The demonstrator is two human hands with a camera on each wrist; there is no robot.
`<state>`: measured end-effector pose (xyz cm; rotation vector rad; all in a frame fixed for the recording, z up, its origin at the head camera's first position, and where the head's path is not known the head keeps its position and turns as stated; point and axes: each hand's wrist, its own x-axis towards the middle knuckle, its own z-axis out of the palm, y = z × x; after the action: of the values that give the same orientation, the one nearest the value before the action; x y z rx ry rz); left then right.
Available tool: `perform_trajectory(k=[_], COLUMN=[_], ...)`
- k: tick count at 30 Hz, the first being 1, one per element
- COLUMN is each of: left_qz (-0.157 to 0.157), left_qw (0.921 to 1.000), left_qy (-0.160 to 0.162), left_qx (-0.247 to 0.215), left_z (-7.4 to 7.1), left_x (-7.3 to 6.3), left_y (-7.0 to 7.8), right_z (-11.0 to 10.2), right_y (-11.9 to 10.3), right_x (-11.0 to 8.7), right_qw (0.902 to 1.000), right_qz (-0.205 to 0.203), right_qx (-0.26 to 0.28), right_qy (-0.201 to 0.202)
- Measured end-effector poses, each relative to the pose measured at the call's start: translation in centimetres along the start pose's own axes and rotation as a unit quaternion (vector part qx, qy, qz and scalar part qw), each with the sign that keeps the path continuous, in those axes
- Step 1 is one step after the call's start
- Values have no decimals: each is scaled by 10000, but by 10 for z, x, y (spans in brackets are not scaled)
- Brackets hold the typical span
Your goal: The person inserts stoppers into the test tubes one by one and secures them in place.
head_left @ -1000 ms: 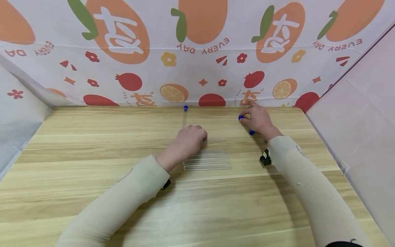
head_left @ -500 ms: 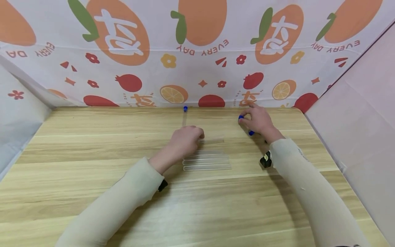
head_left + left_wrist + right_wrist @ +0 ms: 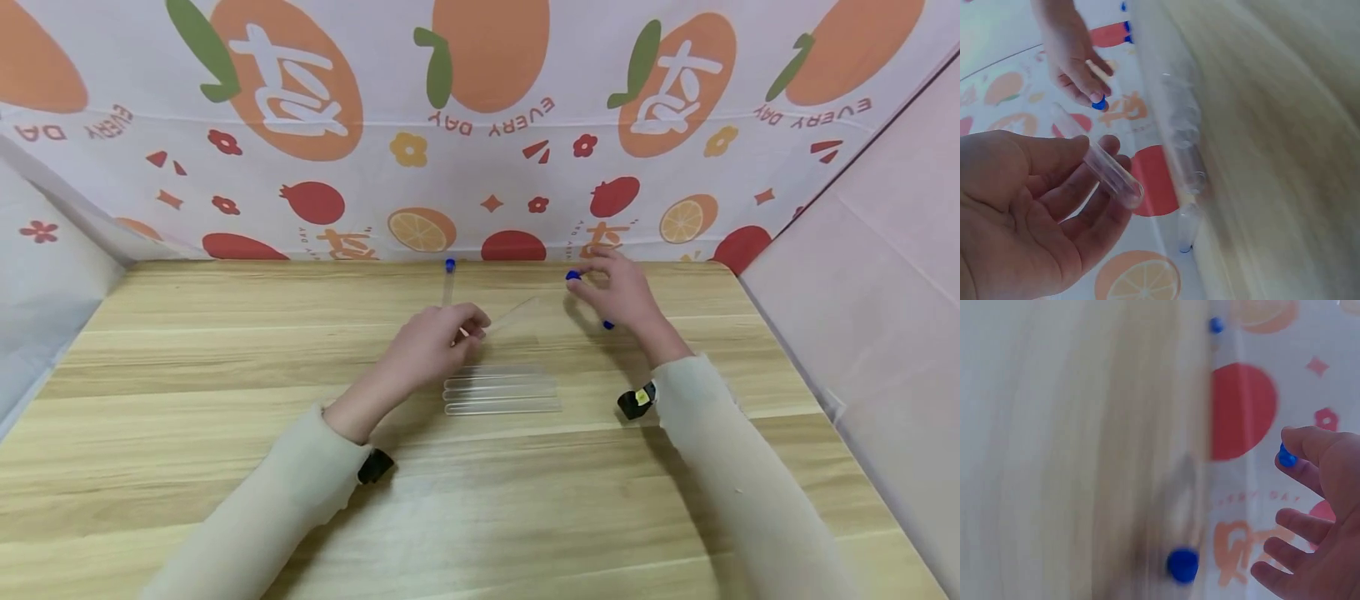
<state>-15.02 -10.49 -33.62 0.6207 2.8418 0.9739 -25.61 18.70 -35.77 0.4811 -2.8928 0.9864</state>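
Observation:
My left hand (image 3: 429,348) pinches a clear glass test tube (image 3: 1107,169) between thumb and fingers. The tube is lifted and tilted, its rounded end near the fingers and its other end towards the right hand. At the back right, my right hand (image 3: 618,293) holds a small blue cap (image 3: 1287,456) between thumb and index finger, the other fingers spread. Cap and tube are apart. Below the right hand, another blue cap (image 3: 608,325) sits on the table. Several uncapped test tubes (image 3: 502,407) lie side by side in front of the left hand.
A test tube with a blue cap (image 3: 449,283) lies near the back edge of the wooden table (image 3: 225,467), partly hidden by the left hand. A fruit-printed cloth (image 3: 480,175) hangs right behind the table, and pale cloth (image 3: 885,275) closes the right side.
My left hand has lifted the test tube off the table and swung its far end up. The right hand has raised the blue cap and brought it slightly left.

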Motion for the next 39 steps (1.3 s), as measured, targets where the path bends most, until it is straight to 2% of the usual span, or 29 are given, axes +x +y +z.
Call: perform_trajectory(k=[2, 4, 8, 14, 18, 21, 23, 25, 27, 29, 34, 39], left_qz=[73, 149, 269, 115, -52, -46, 23, 91, 86, 101, 94, 55], left_qw=[9995, 9975, 9901, 9735, 9591, 9429, 9337, 9278, 9257, 9253, 9232, 9150], left_qy=[51, 86, 62, -483, -744, -926, -1052, -1165, -1232, -1270, -1309, -1305], left_qx=[-312, -686, -1377, -2232, -2731, -3201, -3421, -3542, -3576, -3572, -3613, -3818], left_z=[-1, -2, -2, -1, -1, -1, 0, 2, 3, 4, 3, 1], left_x=[-2, -4, -8, -8, -10, -13, -14, -14, -13, -13, -12, -12], left_y=[0, 0, -2, -4, -6, -6, -6, -5, -3, -2, -1, 1], right_z=[2, 4, 9, 16, 21, 25, 27, 29, 29, 29, 28, 26], right_y=[-5, -12, -28, -47, -60, -71, -77, -82, -84, -86, -85, -85], right_x=[-4, -8, -16, -29, -35, -39, -42, -44, -45, -45, -44, -43], right_qw=[9984, 9926, 9699, 9158, 8881, 8613, 8401, 8198, 8063, 7986, 7973, 7922], right_qz=[37, 87, 277, 559, 510, 598, 679, 718, 728, 731, 819, 827], right_qx=[543, 1180, 2382, 3965, 4566, 5046, 5379, 5677, 5868, 5974, 5977, 6040], right_qy=[166, 281, 428, 295, 144, -32, -164, -202, -161, -37, 195, 286])
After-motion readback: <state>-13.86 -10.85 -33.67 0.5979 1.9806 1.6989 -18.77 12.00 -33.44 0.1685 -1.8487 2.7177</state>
